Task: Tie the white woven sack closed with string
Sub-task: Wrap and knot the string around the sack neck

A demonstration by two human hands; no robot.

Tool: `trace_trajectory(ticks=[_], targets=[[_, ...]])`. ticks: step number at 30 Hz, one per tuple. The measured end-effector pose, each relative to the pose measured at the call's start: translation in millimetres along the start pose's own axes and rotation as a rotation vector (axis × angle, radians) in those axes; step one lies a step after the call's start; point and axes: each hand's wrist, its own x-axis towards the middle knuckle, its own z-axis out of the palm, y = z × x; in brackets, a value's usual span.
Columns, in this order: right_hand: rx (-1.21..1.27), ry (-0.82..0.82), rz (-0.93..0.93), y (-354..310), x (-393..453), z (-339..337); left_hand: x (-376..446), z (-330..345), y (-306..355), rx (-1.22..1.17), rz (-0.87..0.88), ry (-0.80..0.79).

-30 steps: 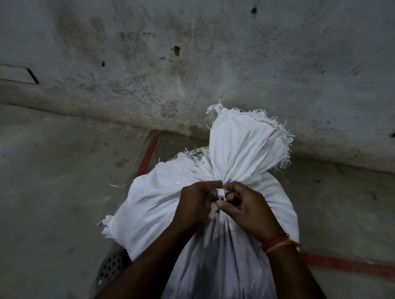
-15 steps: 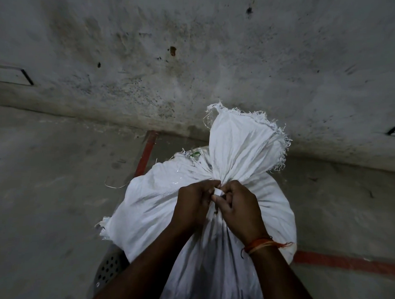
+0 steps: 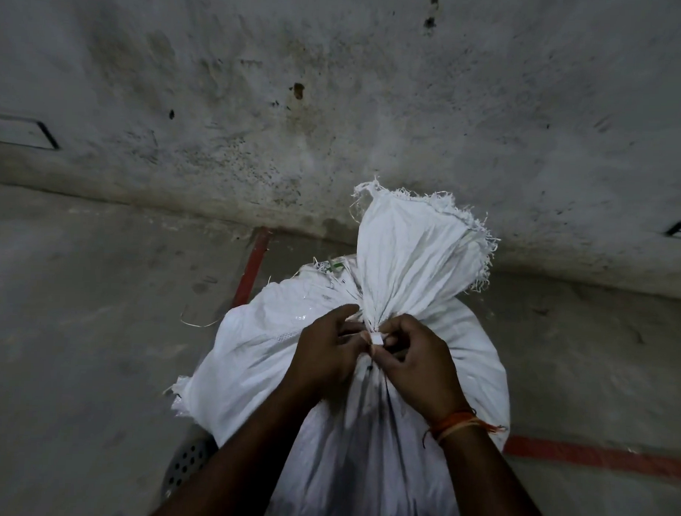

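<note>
A full white woven sack (image 3: 262, 355) stands on the floor in front of me. Its mouth is gathered into a neck, and the frayed top (image 3: 416, 252) flares up above it. A small white piece of string (image 3: 377, 338) shows at the neck between my fingertips. My left hand (image 3: 324, 353) grips the neck from the left, fingers closed on the string. From the right, my right hand (image 3: 420, 361) pinches the string; an orange thread band circles its wrist. The rest of the string is hidden by my fingers and the folds.
A stained grey wall (image 3: 336, 103) rises just behind the sack. Red lines (image 3: 253, 266) mark the concrete floor. A perforated round metal drain cover (image 3: 187, 459) lies at the sack's lower left. A loose strand (image 3: 197, 324) lies on the floor to the left.
Both hands stay at the neck, with only small finger shifts. The right wrist has moved slightly inward.
</note>
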Motion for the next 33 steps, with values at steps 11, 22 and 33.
trace_trajectory(ticks=[11, 22, 33], targets=[[0.103, -0.006, 0.078, 8, 0, -7, -6, -11, 8, 0.084, -0.067, -0.125], [0.128, -0.049, 0.051, 5, -1, -6, -2, -12, 10, 0.182, -0.067, -0.039], [0.223, 0.199, 0.303, 15, 7, -4, 0, -20, 13, 0.437, -0.011, -0.046]])
